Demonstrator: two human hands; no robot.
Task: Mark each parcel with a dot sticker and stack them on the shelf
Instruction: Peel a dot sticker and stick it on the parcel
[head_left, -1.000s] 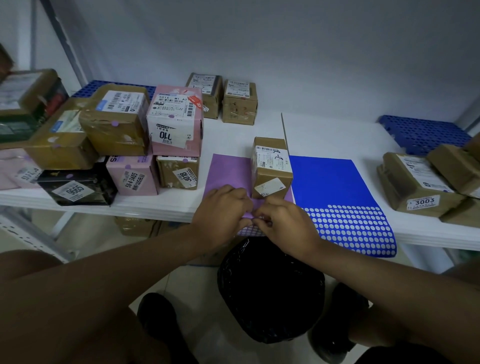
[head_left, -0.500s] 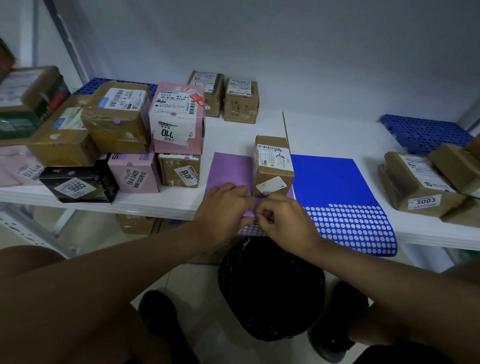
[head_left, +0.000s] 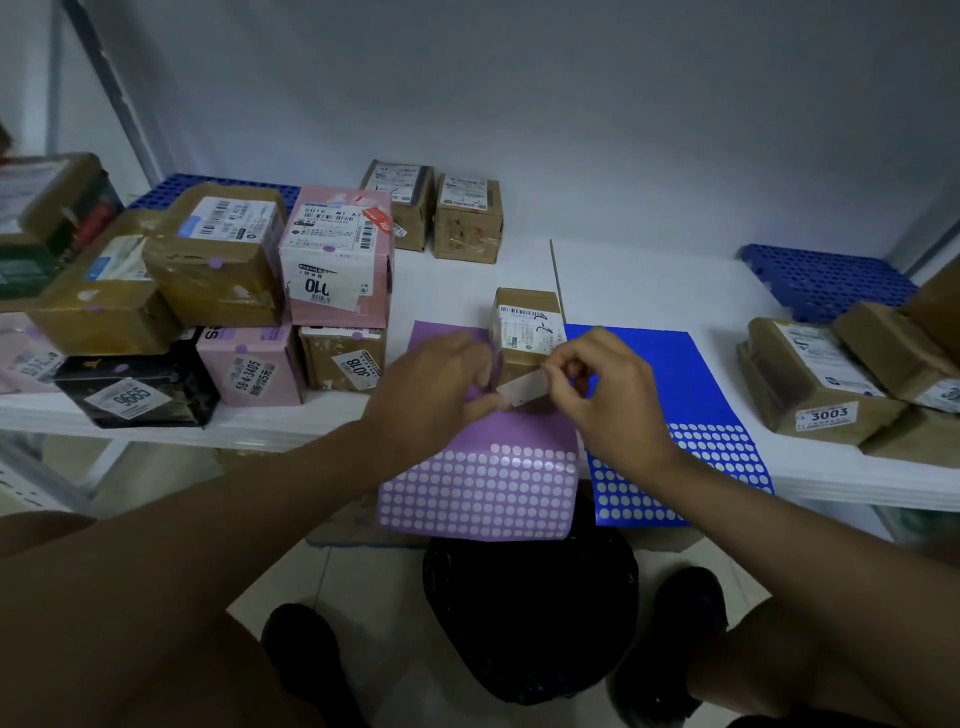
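Left hand: the left hand (head_left: 434, 387) is over the purple sticker sheet, fingers curled and pinching the sheet's upper part beside the parcel.
Right hand: the right hand (head_left: 605, 387) has its thumb and forefinger pinched together at the white label on the parcel's front; whether a dot is between them cannot be told.
Parcel in work: the small brown cardboard parcel with a white shipping label (head_left: 527, 332) stands upright on the white shelf (head_left: 649, 291), between both hands, at the far end of the purple sheet.
Sticker sheets: the purple sheet of pale round dot stickers (head_left: 483, 493) hangs over the shelf's front edge; the blue sheet of pale round dot stickers (head_left: 670, 395) lies just beside it on the right.
Stack at left: the pink box marked 010 (head_left: 337, 260) and the brown taped box with a purple dot (head_left: 218, 254) sit on lower parcels, among them the black box marked 9665 (head_left: 135, 389).
Right side: the brown parcel marked 3003 (head_left: 810, 384) lies near the edge.
Below: a black bag (head_left: 530, 618) on the floor.
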